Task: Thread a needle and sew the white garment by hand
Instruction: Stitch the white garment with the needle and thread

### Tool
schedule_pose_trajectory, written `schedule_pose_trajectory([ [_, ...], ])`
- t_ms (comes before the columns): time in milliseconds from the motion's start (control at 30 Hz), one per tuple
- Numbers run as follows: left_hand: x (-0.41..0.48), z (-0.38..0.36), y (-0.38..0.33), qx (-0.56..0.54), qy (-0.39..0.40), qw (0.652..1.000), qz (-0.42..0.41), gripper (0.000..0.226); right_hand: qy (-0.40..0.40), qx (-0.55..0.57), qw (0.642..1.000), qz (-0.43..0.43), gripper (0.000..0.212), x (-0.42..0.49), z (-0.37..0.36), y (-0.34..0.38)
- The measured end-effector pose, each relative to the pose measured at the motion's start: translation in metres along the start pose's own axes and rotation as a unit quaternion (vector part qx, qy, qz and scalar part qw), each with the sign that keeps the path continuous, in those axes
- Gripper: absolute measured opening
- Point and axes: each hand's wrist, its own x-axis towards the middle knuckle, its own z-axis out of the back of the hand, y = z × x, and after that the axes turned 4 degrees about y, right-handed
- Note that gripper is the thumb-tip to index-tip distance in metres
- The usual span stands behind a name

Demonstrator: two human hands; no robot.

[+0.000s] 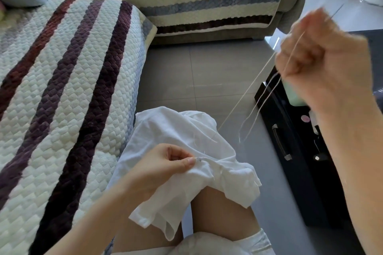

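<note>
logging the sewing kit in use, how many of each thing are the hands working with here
white garment: 1
needle: 1
thread: 1
hands, left hand and right hand: 2
total: 5

Motion blurs the right hand and its needle.

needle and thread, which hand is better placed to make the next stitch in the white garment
Right. The right hand already holds the needle and thread, raised high. The left hand is pinching the white garment at the seam.
</note>
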Motion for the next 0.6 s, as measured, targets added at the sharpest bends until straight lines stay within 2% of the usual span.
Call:
schedule_pose_trajectory([
  [67,0.002,0.002,0.003,0.006,-0.016,1.0,0.009,0.01,-0.071,0.096,0.992,0.032,0.026,0.017,0.01,0.007],
  [133,0.003,0.004,0.005,0.009,-0.029,0.999,0.017,0.011,-0.205,0.169,0.963,0.05,0.034,0.032,0.031,0.005],
  [200,0.002,0.006,0.008,0.006,-0.034,0.999,0.026,0.011,-0.35,0.152,0.924,0.03,0.027,0.042,0.057,-0.008],
  [267,0.001,0.007,0.009,-0.004,-0.031,0.999,0.028,0.01,-0.453,-0.016,0.891,-0.041,0.021,0.045,0.085,-0.03],
  [300,0.0,0.007,0.01,-0.009,-0.029,0.999,0.027,0.01,-0.464,-0.166,0.865,-0.096,0.019,0.042,0.097,-0.042],
  [333,0.0,0.008,0.01,-0.013,-0.028,0.999,0.024,0.011,-0.427,-0.339,0.822,-0.162,0.016,0.036,0.106,-0.055],
  [367,0.0,0.008,0.01,-0.018,-0.026,0.999,0.022,0.011,-0.364,-0.497,0.755,-0.224,0.019,0.029,0.114,-0.069],
  [400,-0.001,0.008,0.01,-0.023,-0.024,0.999,0.02,0.01,-0.299,-0.623,0.67,-0.273,0.03,0.02,0.116,-0.08],
  [433,-0.001,0.008,0.009,-0.028,-0.02,0.999,0.019,0.011,-0.253,-0.705,0.595,-0.293,0.041,0.012,0.113,-0.087],
  [467,-0.001,0.009,0.009,-0.031,-0.015,0.999,0.017,0.014,-0.235,-0.745,0.557,-0.281,0.048,0.006,0.105,-0.092],
  [500,-0.001,0.009,0.008,-0.029,-0.01,0.999,0.015,0.018,-0.227,-0.759,0.56,-0.241,0.051,0.0,0.094,-0.096],
  [533,-0.001,0.009,0.008,-0.027,-0.005,1.0,0.012,0.022,-0.213,-0.756,0.593,-0.179,0.047,-0.006,0.081,-0.098],
  [600,0.0,0.009,0.008,-0.024,0.001,1.0,0.007,0.022,-0.145,-0.697,0.699,-0.071,0.03,-0.021,0.058,-0.103],
])
